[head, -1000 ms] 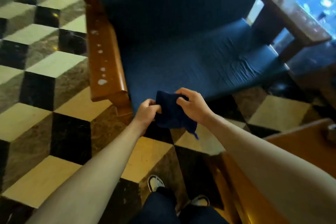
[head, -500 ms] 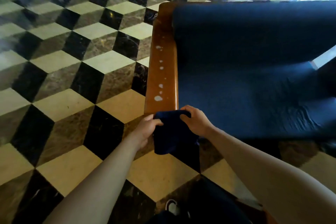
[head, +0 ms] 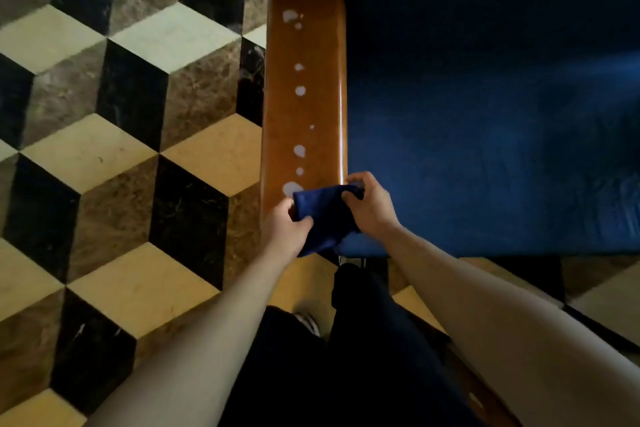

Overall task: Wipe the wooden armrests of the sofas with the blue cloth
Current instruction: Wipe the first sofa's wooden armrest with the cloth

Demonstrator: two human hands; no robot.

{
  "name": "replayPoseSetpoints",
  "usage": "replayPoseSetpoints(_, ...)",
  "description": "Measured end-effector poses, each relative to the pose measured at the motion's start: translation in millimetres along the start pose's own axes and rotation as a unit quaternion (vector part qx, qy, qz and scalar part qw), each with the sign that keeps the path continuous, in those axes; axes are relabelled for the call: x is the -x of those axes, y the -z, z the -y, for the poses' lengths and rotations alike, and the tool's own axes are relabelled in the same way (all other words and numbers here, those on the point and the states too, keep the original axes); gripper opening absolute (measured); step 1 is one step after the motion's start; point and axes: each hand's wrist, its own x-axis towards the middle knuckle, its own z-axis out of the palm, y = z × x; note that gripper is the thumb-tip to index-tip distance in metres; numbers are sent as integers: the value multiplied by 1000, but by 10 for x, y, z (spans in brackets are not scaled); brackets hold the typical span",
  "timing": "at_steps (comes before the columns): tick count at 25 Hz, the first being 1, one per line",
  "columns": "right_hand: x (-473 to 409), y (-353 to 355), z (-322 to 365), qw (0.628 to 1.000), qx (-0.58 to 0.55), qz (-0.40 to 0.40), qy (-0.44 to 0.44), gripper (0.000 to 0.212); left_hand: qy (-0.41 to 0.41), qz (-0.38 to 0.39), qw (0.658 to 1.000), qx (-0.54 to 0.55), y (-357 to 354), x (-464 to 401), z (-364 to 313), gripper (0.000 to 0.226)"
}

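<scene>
A wooden armrest (head: pixel 304 107) runs straight away from me, left of the sofa's blue seat cushion (head: pixel 485 156). Several pale spots (head: pixel 300 150) dot its top in a line. The dark blue cloth (head: pixel 323 215) hangs over the armrest's near end, held at both sides. My left hand (head: pixel 282 230) pinches its left edge and my right hand (head: pixel 369 208) grips its upper right corner. The cloth's top edge touches the nearest pale spot (head: pixel 290 188).
A cube-patterned tile floor (head: pixel 121 149) in black, brown and cream lies to the left. My dark trouser legs (head: pixel 346 357) and a shoe (head: pixel 308 321) are below the hands. A wooden edge (head: pixel 485 395) of other furniture shows at the bottom right.
I have stepped closer and the view has swung over the armrest. Both hands carried the cloth up from in front of the armrest onto its near end.
</scene>
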Motion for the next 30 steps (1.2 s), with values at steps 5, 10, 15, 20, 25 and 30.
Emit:
replayPoseSetpoints(5, -198, -365, 18, 981, 34, -192, -18, 35, -108, -24, 987, -118, -21, -468, 64, 15)
replayPoseSetpoints(10, 95, -1022, 111, 972, 132, -158, -115, 92, -133, -62, 976, -158, 305, -739, 286, 26)
replayPoseSetpoints(15, -384, -874, 238, 960, 119, -203, -155, 103, 72, -9, 990, -122, 470, -1286, 315, 60)
replayPoseSetpoints(20, -900, -526, 172, 975, -51, -149, -154, 70, 176, 67, 967, 174, 291, -1706, 178, 74)
replayPoseSetpoints(25, -574, -499, -5, 974, -184, -76, -108, 64, 217, 31, 926, 307, 347, -1783, 419, 81)
replayPoseSetpoints(30, 399, -1031, -344, 948, 289, -123, 43, 98, 264, 53, 926, 264, 511, -1748, 600, 83)
